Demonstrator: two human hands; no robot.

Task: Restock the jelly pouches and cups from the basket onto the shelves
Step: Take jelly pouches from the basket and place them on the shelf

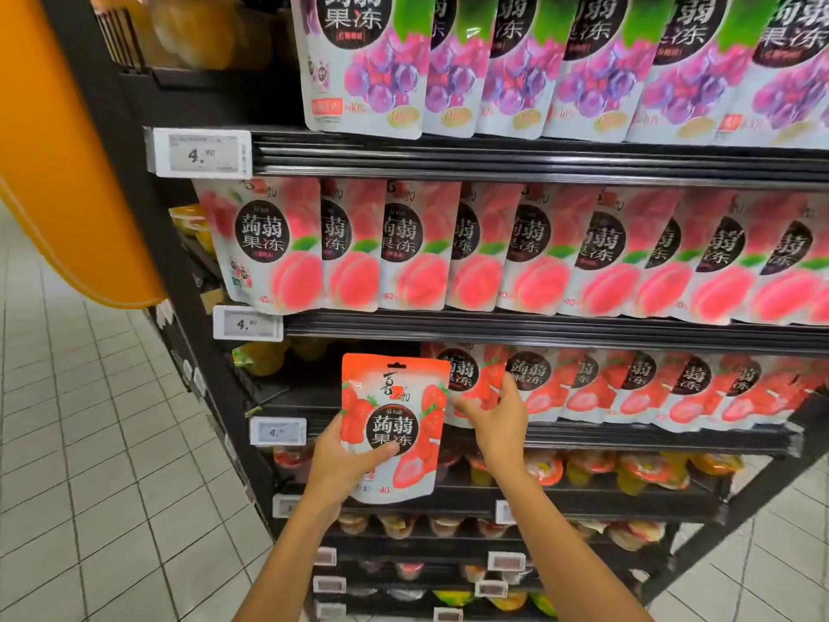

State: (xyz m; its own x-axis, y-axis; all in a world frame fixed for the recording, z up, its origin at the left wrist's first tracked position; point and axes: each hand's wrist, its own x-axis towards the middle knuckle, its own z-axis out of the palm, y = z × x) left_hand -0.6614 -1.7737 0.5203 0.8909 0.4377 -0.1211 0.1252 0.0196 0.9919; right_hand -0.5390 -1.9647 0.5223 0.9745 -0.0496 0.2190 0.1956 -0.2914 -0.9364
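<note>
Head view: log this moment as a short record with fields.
left hand: grips a red strawberry jelly pouch, upright, in front of the shelving
right hand: on the leftmost pouch of the shelved row of red strawberry pouches; grip unclear
free space: dark gap on the black metal shelf, left of that row
above: pink peach pouches; purple grape pouches
below: clear fruit jelly cups
basket: not in view
</note>
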